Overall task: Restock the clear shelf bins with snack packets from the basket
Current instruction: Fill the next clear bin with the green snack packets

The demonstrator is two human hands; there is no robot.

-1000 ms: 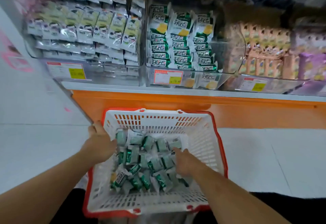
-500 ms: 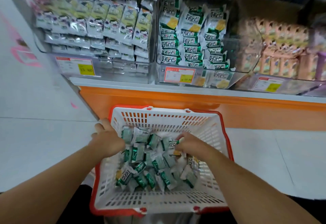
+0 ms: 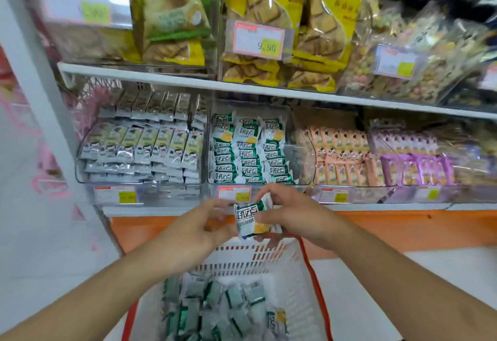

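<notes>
A white basket with a red rim [image 3: 313,268] sits low in front of me, holding several green-and-white snack packets [image 3: 215,305]. Both hands are raised above it, in front of the shelf. My right hand [image 3: 293,214] grips a small stack of green-and-white packets [image 3: 251,218]. My left hand [image 3: 199,229] pinches the stack's left side. Just behind the hands stands the clear bin [image 3: 301,163] of matching green-and-white packets [image 3: 248,149], stacked in three columns.
A clear bin of grey-and-yellow packets [image 3: 142,147] is to the left, pink packets [image 3: 338,158] and purple packets [image 3: 414,163] to the right. Yellow biscuit bags [image 3: 285,31] fill the upper shelf. An orange base panel [image 3: 403,230] runs under the bins. White floor lies on both sides.
Both hands rose out of the basket with a stack of packets, up to the front of the green-packet bin. The view tilted upward and the upper shelf came into sight.
</notes>
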